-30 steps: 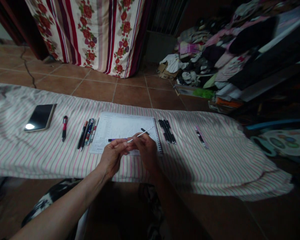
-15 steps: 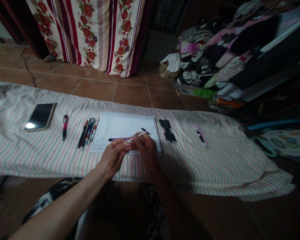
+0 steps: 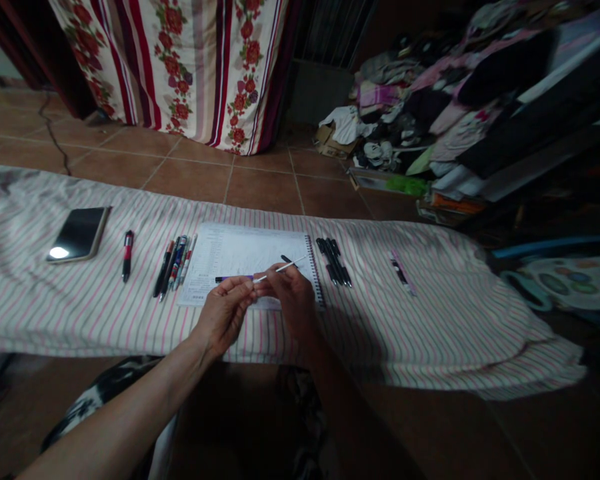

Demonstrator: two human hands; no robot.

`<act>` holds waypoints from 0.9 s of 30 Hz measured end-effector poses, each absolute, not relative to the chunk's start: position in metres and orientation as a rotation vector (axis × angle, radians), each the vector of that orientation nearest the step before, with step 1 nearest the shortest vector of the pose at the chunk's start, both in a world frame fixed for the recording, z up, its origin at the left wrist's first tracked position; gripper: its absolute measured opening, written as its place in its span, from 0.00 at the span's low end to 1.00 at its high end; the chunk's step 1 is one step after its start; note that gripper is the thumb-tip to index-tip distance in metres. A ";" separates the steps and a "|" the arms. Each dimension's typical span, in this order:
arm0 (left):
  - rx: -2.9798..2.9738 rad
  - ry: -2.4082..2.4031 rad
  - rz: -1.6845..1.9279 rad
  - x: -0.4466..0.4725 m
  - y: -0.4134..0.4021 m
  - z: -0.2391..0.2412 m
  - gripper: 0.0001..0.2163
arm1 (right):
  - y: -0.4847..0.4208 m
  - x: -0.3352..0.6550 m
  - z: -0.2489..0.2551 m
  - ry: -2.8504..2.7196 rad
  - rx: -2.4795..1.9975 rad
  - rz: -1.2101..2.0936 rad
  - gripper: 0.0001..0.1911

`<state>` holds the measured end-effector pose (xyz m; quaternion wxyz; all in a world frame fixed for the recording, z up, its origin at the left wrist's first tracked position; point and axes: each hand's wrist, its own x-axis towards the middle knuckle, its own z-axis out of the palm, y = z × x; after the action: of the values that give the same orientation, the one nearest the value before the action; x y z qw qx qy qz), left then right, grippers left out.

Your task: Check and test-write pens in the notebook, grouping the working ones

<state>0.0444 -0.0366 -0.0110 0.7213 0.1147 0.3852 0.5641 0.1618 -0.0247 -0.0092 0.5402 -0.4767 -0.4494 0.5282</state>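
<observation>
Over the lower half of a spiral notebook (image 3: pixel 250 243), my two hands meet around a thin white pen refill (image 3: pixel 286 266). My left hand (image 3: pixel 226 308) pinches its lower left end between thumb and fingers. My right hand (image 3: pixel 294 299) is closed around its middle, and the other end slants up to the right. Partly behind my fingers, a purple and black pen part (image 3: pixel 234 279) lies on the page. A small black pen piece (image 3: pixel 289 261) rests near the spiral, just behind the refill.
Several pens (image 3: pixel 173 267) lie left of the notebook, with a red and black pen (image 3: pixel 128 256) and a phone (image 3: pixel 79 233) farther left. Black pens (image 3: pixel 335 262) lie to its right, then a pink and black pen (image 3: pixel 403 272). A striped cloth (image 3: pixel 430 320) covers the surface.
The hands and refill keep nearly the same pose. The whole view has shifted very slightly.
</observation>
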 end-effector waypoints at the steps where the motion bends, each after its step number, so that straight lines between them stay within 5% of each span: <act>1: 0.259 0.847 1.248 0.044 -0.037 -0.011 0.04 | -0.025 0.162 -0.009 -1.065 -1.132 1.260 0.13; 27: 0.512 1.048 1.216 0.041 -0.044 -0.012 0.05 | -0.017 0.173 -0.008 -0.970 -1.108 1.288 0.12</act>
<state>0.0411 -0.0439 -0.0125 0.6656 0.2269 0.4644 0.5384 0.1734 -0.0168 -0.0080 0.5587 -0.4697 -0.4113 0.5460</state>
